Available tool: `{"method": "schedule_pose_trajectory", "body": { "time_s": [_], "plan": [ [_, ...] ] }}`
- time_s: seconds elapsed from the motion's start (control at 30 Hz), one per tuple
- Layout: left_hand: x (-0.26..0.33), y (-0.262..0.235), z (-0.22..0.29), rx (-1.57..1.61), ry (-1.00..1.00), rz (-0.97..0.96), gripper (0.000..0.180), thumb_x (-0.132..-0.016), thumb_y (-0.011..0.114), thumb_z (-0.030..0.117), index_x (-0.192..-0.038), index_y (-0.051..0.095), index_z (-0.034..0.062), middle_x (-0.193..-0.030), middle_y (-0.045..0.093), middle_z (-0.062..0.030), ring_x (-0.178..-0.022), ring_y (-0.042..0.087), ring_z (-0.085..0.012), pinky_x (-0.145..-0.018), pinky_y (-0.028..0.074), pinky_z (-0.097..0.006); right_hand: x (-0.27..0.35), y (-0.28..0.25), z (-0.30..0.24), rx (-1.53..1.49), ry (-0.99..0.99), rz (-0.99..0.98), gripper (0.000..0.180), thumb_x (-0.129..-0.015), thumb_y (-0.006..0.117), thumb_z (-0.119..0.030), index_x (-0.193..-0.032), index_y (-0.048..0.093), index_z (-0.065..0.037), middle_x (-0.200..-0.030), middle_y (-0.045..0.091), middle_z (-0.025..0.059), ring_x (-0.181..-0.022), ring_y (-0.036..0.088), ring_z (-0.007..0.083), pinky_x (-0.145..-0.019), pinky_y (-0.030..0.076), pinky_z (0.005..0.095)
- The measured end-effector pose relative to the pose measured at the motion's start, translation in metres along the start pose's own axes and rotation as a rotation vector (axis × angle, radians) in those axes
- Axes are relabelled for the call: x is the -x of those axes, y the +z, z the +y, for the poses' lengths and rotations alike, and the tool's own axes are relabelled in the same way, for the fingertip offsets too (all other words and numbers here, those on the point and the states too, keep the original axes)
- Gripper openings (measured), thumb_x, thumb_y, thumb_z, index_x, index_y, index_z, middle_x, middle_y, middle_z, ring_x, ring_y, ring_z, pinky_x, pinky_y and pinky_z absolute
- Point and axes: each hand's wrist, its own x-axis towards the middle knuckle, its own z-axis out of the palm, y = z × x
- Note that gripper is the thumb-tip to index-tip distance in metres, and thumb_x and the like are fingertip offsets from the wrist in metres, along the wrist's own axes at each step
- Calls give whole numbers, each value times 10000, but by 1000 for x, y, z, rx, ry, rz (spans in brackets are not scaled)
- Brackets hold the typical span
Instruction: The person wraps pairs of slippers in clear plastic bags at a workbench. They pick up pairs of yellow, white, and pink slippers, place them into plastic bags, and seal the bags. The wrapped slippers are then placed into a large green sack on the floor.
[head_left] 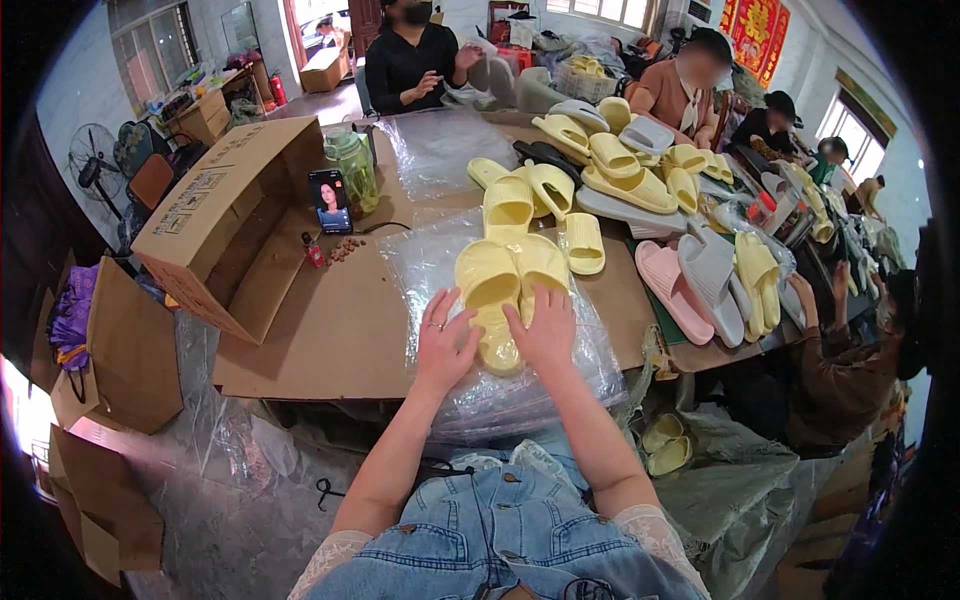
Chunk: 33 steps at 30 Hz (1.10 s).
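A pair of pale yellow slide slippers (488, 277) lies on a stack of clear plastic bags (590, 372) in front of me. My left hand (446, 340) rests at the left edge of the pair, fingers spread. On the other side my right hand (544, 328) lies against the right slipper with its fingers stretched out. Both hands are open. A shine over the heel end looks like clear film, but I cannot tell whether the pair is inside a bag. Just beyond are another yellow slipper (508, 205) and a single yellow slipper (584, 243).
A large pile of yellow and grey slippers (640, 190) covers the table's right side, with a pink slipper (672, 285) nearer. To the left stand an open cardboard box (215, 215), a phone (329, 202) and a green jar (352, 172). Several people sit around the table.
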Motion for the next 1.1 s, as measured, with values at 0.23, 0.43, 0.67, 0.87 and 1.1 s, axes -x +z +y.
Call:
{"method": "schedule_pose_trajectory", "body": {
  "time_s": [0.23,0.43,0.67,0.87,1.1],
  "plan": [
    [5,3,-5,18,-286,25,409,-907,727,208,-1285,638,77,-1558,410,-217,-1317,518,-402,-1088,435,-481,-17,29,-15,89,120,-88,639,-840,771,-507,-1138,523,2,-1104,585,191,-1037,587,345,-889,502,440],
    [2,2,0,112,-332,-96,525,-943,695,245,-1412,535,74,-1538,426,-237,-1160,648,-367,-964,530,-440,-18,47,1,127,190,-144,502,-921,706,-430,-1097,526,4,-1060,619,190,-1000,638,338,-817,553,437],
    [4,4,-4,248,-424,-81,614,-994,623,278,-1504,405,13,-1423,550,-246,-1148,667,-344,-968,527,-432,-19,44,4,95,157,-175,321,-1002,597,-315,-1034,534,-2,-887,684,193,-826,711,370,-720,585,463],
    [0,-3,5,241,-498,-69,516,-1036,546,296,-1477,469,39,-1250,683,-223,-1096,706,-328,-942,539,-400,-2,30,19,78,168,-124,277,-979,623,-289,-941,558,-22,-812,682,185,-770,699,383,-685,565,492],
    [5,8,-6,177,-528,-96,405,-1024,567,302,-1329,624,41,-1198,701,-207,-1082,692,-335,-942,525,-418,28,-11,37,-7,162,-115,378,-978,623,-390,-960,582,-15,-892,682,198,-756,707,373,-687,570,487]
  ]
}}
